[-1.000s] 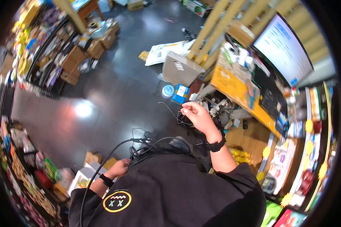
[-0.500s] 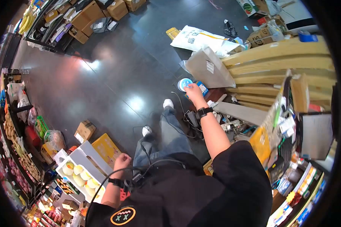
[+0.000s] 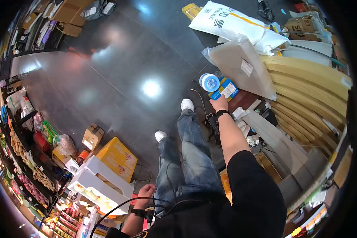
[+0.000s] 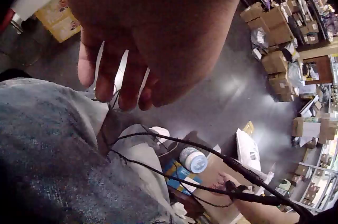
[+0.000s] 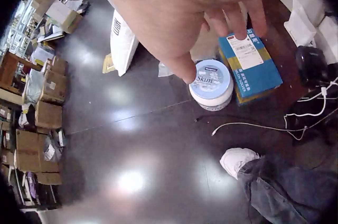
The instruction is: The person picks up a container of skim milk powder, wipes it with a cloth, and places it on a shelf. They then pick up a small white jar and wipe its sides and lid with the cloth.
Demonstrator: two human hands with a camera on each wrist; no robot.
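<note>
My right hand [image 3: 219,104] reaches down with straight fingers to a blue and yellow box [image 3: 225,89] on the dark floor and holds nothing. A round white tub with a blue lid [image 3: 209,82] stands right beside the box. In the right wrist view the right hand [image 5: 222,49] hovers just above the tub [image 5: 211,84] and the box [image 5: 251,65]. My left hand [image 3: 146,190] hangs at my side, its fingers [image 4: 116,89] loosely curled and empty. The left wrist view shows the tub [image 4: 193,159] far below it.
A white sack [image 3: 230,23] and a plastic-wrapped flat package [image 3: 242,65] lie behind the box, against a wooden slatted counter [image 3: 305,91]. Cables [image 3: 204,115] trail by my shoes. A yellow box [image 3: 119,156] and a white crate [image 3: 95,182] sit at my left, with shelves [image 3: 23,131] beyond.
My right hand has dropped from the tangle of wires at the counter down to the blue box on the floor. My head has tipped downward. The left hand stays at my side.
</note>
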